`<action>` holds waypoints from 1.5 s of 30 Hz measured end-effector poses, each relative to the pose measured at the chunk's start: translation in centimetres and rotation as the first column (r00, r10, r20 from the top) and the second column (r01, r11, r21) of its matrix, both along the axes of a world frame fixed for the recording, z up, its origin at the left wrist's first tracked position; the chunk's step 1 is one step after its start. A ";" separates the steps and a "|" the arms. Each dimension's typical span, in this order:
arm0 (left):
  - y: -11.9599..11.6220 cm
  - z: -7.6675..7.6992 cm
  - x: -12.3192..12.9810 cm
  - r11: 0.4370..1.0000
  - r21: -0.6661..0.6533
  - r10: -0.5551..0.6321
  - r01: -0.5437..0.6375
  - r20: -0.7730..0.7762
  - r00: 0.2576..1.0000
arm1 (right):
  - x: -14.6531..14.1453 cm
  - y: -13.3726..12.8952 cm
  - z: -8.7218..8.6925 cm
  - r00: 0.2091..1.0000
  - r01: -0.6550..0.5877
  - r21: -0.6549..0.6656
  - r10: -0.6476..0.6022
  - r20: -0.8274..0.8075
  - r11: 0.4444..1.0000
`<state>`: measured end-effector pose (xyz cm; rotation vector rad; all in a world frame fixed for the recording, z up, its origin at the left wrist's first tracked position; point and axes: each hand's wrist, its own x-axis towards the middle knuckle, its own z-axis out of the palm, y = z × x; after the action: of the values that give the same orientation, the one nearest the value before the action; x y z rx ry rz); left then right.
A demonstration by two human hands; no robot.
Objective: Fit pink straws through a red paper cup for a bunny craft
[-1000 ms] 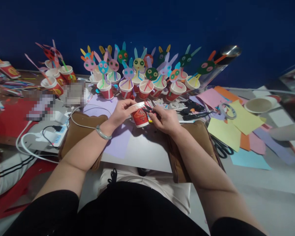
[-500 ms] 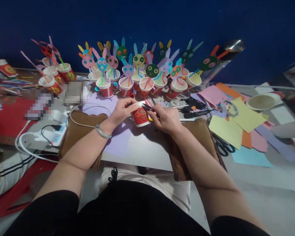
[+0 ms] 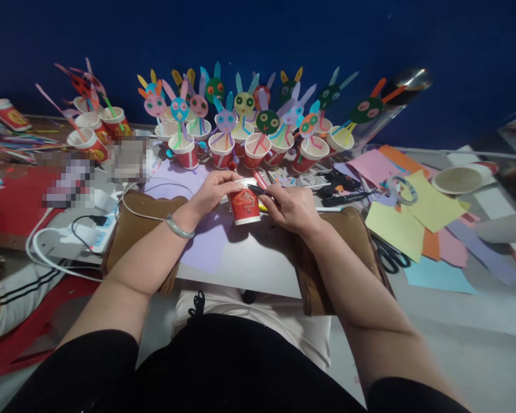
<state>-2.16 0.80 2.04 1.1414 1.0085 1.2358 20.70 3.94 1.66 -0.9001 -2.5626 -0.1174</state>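
My left hand point(image 3: 215, 193) pinches the rim of a red paper cup point(image 3: 244, 205) with a white lip and a gold pattern. The cup is held slightly tilted above the table, its base towards me. In my right hand point(image 3: 291, 206) is a slim black pointed tool point(image 3: 258, 190), its tip at the cup's upper edge. My fingers cover the rest of the tool, so its exact kind is hidden. Just behind the hands stand several finished cups point(image 3: 258, 150) carrying round paper rabbit faces point(image 3: 267, 122) on bent straws.
Brown cushions point(image 3: 348, 252) lie under both forearms. Coloured paper sheets point(image 3: 393, 229), a tape roll point(image 3: 402, 189) and black-handled scissors point(image 3: 391, 255) are at right. A power strip point(image 3: 103, 232) with white cables lies at left. Another person's striped trouser leg point(image 3: 30, 295) shows at far left.
The cup has tilted less and shifted slightly left, showing more of its front. The black tool stays at its rim, lying flatter. Both hands have barely moved.
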 end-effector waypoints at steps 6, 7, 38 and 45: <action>-0.2 0.4 0.1 1.000 -0.025 -0.006 0.006 0.004 1.000 | 0.2 0.1 -0.1 1.000 -0.014 -0.015 0.014 0.009 1.000; -0.2 0.5 0.1 0.999 -0.031 -0.009 0.009 0.005 1.000 | 0.2 0.1 -0.1 1.000 -0.018 -0.018 0.018 0.009 1.000; -0.2 0.8 -0.5 0.951 -0.142 -0.265 0.274 0.085 0.961 | 0.6 0.2 0.4 0.969 -0.236 -0.071 0.229 -0.094 0.969; -0.4 1.1 -0.6 0.935 -0.156 -0.310 0.319 0.085 0.947 | 0.6 0.2 0.4 0.961 -0.260 -0.097 0.248 -0.124 0.961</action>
<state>-2.73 0.43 3.11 1.0792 0.8301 0.9055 21.28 4.15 2.08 -0.5887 -2.5744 0.1495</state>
